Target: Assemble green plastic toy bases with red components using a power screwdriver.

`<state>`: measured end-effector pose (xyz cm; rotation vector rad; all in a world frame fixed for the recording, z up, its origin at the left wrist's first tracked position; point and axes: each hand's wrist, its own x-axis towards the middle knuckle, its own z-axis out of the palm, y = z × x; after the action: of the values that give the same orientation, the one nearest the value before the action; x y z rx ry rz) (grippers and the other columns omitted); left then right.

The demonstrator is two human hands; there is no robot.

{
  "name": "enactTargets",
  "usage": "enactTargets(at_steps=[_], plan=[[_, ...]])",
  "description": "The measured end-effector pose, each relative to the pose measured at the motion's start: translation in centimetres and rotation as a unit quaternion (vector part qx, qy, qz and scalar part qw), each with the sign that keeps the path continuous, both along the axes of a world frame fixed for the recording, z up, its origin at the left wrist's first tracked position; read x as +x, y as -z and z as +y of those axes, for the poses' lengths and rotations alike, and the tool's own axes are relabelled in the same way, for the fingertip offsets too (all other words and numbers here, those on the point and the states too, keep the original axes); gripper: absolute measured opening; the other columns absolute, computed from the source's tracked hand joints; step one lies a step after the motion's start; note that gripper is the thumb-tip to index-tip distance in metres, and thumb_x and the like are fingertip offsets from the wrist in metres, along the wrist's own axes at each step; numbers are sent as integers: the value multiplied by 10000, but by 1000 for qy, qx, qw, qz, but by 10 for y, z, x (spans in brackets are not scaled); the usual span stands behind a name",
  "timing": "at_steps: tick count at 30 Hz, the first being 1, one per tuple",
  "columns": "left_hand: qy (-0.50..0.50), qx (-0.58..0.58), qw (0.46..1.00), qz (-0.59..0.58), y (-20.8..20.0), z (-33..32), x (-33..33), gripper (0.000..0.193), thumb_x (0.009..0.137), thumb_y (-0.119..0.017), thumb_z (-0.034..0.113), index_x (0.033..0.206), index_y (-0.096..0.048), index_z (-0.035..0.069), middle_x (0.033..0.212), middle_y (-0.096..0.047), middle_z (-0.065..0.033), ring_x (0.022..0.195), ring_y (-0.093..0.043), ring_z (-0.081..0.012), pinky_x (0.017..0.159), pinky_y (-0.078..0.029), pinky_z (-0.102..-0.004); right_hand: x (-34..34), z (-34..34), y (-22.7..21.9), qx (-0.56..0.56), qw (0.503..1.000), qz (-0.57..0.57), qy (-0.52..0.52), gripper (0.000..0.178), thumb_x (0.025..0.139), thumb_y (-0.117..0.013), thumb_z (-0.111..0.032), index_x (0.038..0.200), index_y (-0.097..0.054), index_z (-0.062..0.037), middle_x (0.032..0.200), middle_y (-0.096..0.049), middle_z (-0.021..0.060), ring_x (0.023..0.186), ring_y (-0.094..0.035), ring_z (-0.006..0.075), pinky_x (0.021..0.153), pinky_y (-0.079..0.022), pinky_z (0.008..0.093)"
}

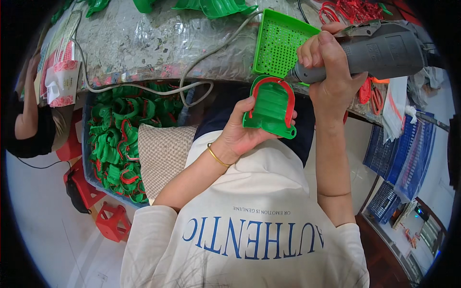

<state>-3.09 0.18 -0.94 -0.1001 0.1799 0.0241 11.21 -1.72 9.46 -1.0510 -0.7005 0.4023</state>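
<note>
My left hand is closed around the lower part of a green plastic scoop-shaped piece, its thumb on the left edge. A red U-shaped plastic strip lies along the rim of that piece. My right hand grips a grey electric screwdriver, held nearly level. Its tip points left, at the top of the red strip; whether the two touch I cannot tell. Just behind the piece stands a bright green perforated basket on the table.
A blue bin full of green and red pieces stands at my left, beside a woven cushion. A grey cable loops over the edge of the worn table. Red parts and scissors lie at right. Another person's arm is far left, near red stools.
</note>
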Motion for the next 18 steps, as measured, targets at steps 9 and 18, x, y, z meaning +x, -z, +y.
enactTargets(at_steps=[9,18], plan=[[-2,34,999,-15,0,0,-3,725,812,-619,459,1337,-411,4,1237,-526,-261,1137,-541,-351,980,-431,-480,-7,-2,-1,14,1000,-2,13,184,837,-556,-25,1009,-519,29,602,-416,31,539,-423,135,542,-382,300],[-9,10,1000,-15,-1,1,-3,701,827,-623,418,1334,-404,-14,1256,-524,-231,1164,-528,-344,1009,-418,-484,-6,1,-5,24,999,-35,-2,187,845,-563,-35,1013,-518,35,604,-421,35,539,-431,140,548,-384,299]])
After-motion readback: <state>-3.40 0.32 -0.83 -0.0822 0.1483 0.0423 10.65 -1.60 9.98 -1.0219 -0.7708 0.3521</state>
